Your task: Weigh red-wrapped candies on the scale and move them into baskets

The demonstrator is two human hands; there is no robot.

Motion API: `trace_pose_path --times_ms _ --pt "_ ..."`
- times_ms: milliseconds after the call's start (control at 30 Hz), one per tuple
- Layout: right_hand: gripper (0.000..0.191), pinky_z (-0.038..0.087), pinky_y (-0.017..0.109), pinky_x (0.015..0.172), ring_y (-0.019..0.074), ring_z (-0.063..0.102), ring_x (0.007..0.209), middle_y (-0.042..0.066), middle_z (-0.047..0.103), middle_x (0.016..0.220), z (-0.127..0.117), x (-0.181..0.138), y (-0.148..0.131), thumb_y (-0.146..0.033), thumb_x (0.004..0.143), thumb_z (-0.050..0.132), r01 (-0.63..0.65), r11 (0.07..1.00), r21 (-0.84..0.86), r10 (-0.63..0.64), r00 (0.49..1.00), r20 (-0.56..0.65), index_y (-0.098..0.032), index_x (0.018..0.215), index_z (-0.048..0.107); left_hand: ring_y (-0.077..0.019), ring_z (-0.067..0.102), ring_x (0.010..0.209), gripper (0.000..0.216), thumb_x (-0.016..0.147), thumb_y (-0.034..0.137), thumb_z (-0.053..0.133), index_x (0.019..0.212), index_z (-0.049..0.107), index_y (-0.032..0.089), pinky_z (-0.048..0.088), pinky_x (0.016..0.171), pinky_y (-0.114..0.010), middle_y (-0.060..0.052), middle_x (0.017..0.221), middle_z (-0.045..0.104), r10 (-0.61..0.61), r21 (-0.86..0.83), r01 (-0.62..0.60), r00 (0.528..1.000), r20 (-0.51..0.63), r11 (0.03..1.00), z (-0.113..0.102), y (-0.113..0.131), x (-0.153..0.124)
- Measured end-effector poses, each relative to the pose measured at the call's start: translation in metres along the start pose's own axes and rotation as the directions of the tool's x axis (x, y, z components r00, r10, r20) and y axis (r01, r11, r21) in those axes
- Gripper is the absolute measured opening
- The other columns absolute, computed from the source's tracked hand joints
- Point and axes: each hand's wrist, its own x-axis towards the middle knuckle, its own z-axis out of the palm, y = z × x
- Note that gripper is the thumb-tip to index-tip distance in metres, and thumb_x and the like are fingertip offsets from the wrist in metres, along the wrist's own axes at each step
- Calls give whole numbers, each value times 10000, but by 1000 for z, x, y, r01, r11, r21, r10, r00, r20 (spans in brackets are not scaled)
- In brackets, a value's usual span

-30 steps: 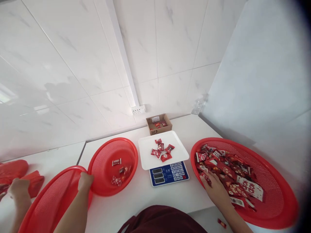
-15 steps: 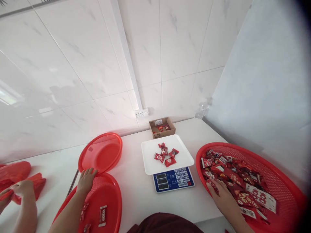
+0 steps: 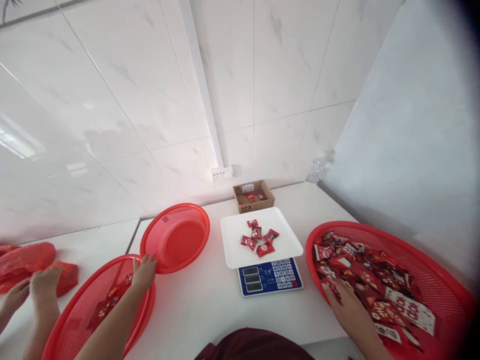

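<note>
My left hand (image 3: 144,272), fingers apart, should press the small red basket (image 3: 180,240) steady at centre left; I cannot tell whether my right hand (image 3: 347,307) grips any candy packets (image 3: 375,280).

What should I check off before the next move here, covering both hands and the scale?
1. Contact: left hand on the small red basket rim: ok. Whether its grip is closed: cannot tell.
2. No packets in the small red basket: ok, none visible.
3. Packet held by the right hand in the large right basket: cannot tell, it lies palm down on the packet pile.
4. All candy packets inside the white scale tray: ok.
5. Readable scale display: cannot tell, too small.
6. Gap between co-worker's hands and the large left basket: cannot tell, they are close beside its rim.
</note>
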Motion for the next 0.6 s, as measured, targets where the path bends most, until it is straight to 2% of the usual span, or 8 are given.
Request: trace_pose_path --times_ms 67,167,267,333,367,400,500,600 --pt "525 375 435 1002 281 525 1108 153 609 1151 0 0 -1 -569 712 390 -9 1000 -3 9 1000 -3 -175 997 587 -309 279 1336 563 707 -70 339 1143 592 182 129 1064 -615 -103 1358 468 -15 -37 11 993 -116 999 -8 26 3" --pt "512 380 433 997 280 532 1096 150 617 1136 -1 0 0 -569 708 391 -3 1000 -1 3 1000 -7 -182 979 589 -266 281 1339 509 780 -4 322 1213 538 153 173 1102 -510 -106 1376 449 185 -133 -219 955 -230 967 -18 90 7" --pt "487 388 433 989 277 542 1079 142 629 1111 -1 1 1 -563 707 400 19 1000 -1 -19 1000 -18 -193 956 595 -175 294 1334 458 861 117 317 1282 463 228 234 1108 -370 -25 1411 413 390 -168 -440 882 -263 882 -24 169 8" --pt "497 393 444 980 284 541 1078 150 626 1114 -2 1 1 -567 704 403 15 1000 -7 -15 1000 -17 -186 957 599 -199 273 1344 520 836 82 337 1336 391 214 229 1105 -395 -55 1438 369 593 -194 -647 758 -272 737 -27 217 9" --pt "507 396 450 976 289 540 1079 155 623 1119 -2 2 2 -571 703 404 9 1000 -10 -9 1000 -15 -180 960 601 -200 250 1354 564 813 56 353 1350 366 228 214 1110 -393 -48 1456 337 670 -198 -721 691 -271 664 -28 237 10" --pt "512 397 454 974 291 539 1082 156 622 1121 -2 2 2 -573 704 402 4 1000 -12 -5 1000 -15 -178 961 602 -209 234 1359 587 798 52 379 1355 352 238 200 1113 -402 -47 1463 320 710 -206 -759 650 -271 617 -28 255 11" --pt "501 397 451 975 285 541 1085 145 630 1109 -2 1 2 -574 714 394 12 1000 -9 -12 1000 -23 -188 954 606 -219 337 1294 534 799 89 430 1303 417 267 259 1078 -402 -56 1376 425 711 -261 -749 662 -237 610 -30 284 17" --pt "507 397 445 977 284 547 1079 151 631 1105 -2 0 3 -569 723 395 16 1000 -8 -16 1000 -24 -176 965 606 -197 495 1117 473 798 97 451 1231 492 282 407 945 -337 -53 1184 566 661 -299 -696 716 -224 653 -30 285 23"
